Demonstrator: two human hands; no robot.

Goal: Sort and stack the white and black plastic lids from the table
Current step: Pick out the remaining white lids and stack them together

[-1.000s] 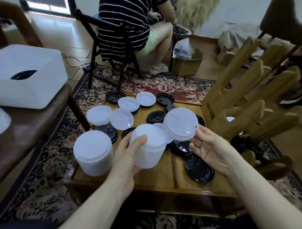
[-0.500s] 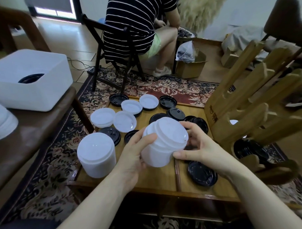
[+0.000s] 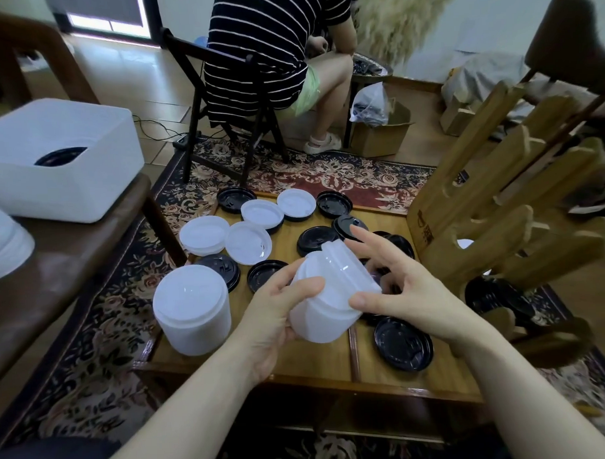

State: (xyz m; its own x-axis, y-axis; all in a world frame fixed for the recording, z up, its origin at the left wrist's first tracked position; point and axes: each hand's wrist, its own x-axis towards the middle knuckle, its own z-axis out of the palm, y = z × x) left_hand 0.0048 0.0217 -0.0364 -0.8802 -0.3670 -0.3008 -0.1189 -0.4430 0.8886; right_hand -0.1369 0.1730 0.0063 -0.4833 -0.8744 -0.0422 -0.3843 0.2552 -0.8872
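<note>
My left hand (image 3: 273,319) grips a tilted stack of white lids (image 3: 327,297) above the low wooden table (image 3: 319,359). My right hand (image 3: 409,290) is at the stack's top end, thumb against its rim and fingers spread loosely above it. A second white stack (image 3: 191,315) stands upright at the table's near left corner. Loose white lids (image 3: 248,243) lie at the far left of the table. Black lids are scattered about, one near the front (image 3: 402,342) and others farther back (image 3: 317,239); some are hidden behind my hands.
A white bin (image 3: 86,175) holding a black lid sits on a brown bench at the left. A wooden rack (image 3: 499,222) leans at the table's right edge. A person sits on a dark chair (image 3: 193,95) beyond the table. A cardboard box (image 3: 380,134) stands on the floor.
My right hand brought a white lid onto the stack in my left hand; its fingers have now loosened and spread. The stack has tilted to the right.
</note>
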